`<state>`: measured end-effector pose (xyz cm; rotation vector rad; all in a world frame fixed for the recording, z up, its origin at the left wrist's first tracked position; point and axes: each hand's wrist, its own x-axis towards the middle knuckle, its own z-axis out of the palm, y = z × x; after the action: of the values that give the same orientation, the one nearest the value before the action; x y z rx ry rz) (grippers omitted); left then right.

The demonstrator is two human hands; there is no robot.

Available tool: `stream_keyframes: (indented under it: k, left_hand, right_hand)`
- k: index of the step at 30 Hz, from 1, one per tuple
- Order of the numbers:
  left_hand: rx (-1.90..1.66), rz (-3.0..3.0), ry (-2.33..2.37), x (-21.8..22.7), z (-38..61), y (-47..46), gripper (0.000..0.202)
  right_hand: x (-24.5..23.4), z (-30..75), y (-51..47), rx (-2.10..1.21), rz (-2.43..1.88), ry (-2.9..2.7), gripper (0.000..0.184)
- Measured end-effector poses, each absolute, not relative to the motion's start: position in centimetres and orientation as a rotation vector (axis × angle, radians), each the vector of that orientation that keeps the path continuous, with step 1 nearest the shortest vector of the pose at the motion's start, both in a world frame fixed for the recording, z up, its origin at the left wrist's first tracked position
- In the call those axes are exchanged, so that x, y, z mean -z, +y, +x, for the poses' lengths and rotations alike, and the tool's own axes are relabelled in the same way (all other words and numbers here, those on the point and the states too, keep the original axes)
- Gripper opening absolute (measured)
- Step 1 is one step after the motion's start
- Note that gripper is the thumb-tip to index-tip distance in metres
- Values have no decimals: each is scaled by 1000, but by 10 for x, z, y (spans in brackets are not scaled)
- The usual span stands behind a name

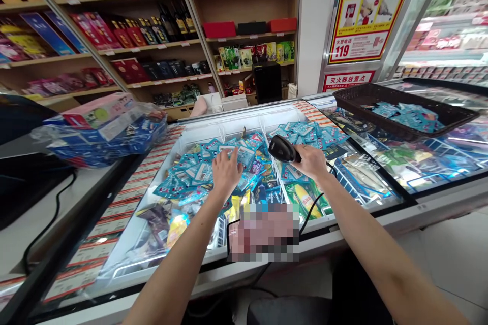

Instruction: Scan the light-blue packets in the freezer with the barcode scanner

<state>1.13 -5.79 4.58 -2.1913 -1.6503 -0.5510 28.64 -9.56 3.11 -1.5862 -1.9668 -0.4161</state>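
Note:
I reach both arms into an open chest freezer (236, 122) full of wrapped ice creams. My left hand (225, 170) lies on a pile of light blue ice cream packets (190, 172), its fingers curled over one packet. My right hand (313, 161) grips a black barcode scanner (282, 150), whose head points left toward the packets. The scanner's black cable (310, 213) runs down toward me. A second pile of blue packets (305, 134) fills the compartment beyond the scanner.
A black basket (358, 104) with more blue packets rests on the freezer's glass lid at the right. A plastic bag of boxes (102, 129) sits on the counter at the left. Shelves of boxed goods (152, 35) line the back wall. A blurred patch (263, 233) covers the freezer's near edge.

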Motion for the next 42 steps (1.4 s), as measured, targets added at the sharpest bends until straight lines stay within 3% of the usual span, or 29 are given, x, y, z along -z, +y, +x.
stream_keyframes:
  k: [5, 10, 31, 42]
  left_hand:
    - [387, -2444, -1341, -56, 5, -77, 43]
    - [214, -2618, -1088, -47, -19, -119, 55]
    - [321, -2493, -1406, -39, -4, -57, 46]
    - [239, -2411, -1578, -52, -48, -48, 43]
  right_hand:
    - [-30, 287, -97, 400, -1587, -1968, 34]
    - [-29, 288, -96, 387, -1577, -1965, 33]
    - [-25, 286, -98, 446, -1555, -2057, 33]
    - [-54, 302, -114, 498, -1690, -2057, 31]
